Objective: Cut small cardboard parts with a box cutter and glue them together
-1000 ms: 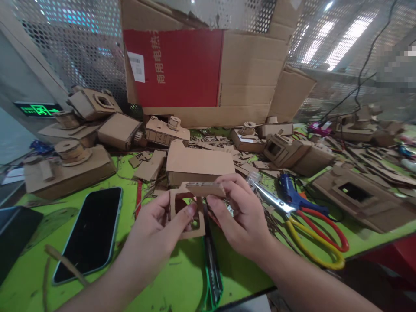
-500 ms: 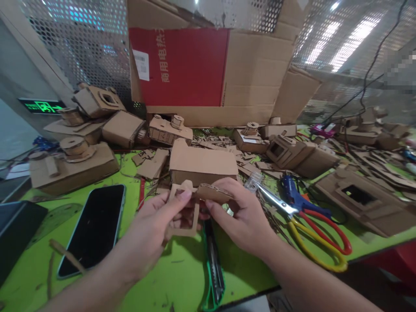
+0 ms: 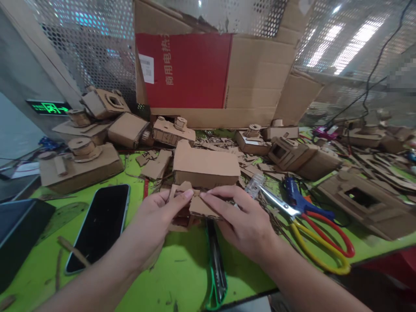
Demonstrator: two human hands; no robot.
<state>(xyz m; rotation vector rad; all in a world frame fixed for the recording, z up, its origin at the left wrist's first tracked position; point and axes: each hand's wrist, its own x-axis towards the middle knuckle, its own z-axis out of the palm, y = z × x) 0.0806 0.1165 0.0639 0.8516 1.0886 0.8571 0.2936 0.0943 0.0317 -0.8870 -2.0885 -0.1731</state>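
My left hand (image 3: 156, 221) grips a small cardboard frame (image 3: 178, 228) with a cut-out opening, its thumb pressing on the top edge. In my right hand (image 3: 243, 216) is a small flat cardboard piece (image 3: 204, 207), held between thumb and fingers. The piece lies against the frame's right side and hides part of its opening; whether the two are joined I cannot tell. Just behind both hands stands a plain cardboard box (image 3: 206, 164) with a raised left end. Below them a green utility knife (image 3: 216, 268) rests on the table.
Scissors (image 3: 312, 234) with red and yellow handles and a blue glue gun (image 3: 297, 197) lie to the right. A phone (image 3: 99, 225) lies left. Cardboard camera models (image 3: 81, 167) and scraps (image 3: 214, 143) line the back, before a large carton (image 3: 260, 78).
My right hand has turned the flat piece downward, so its broad face now shows and covers part of the frame's opening. The whole view has shifted slightly.
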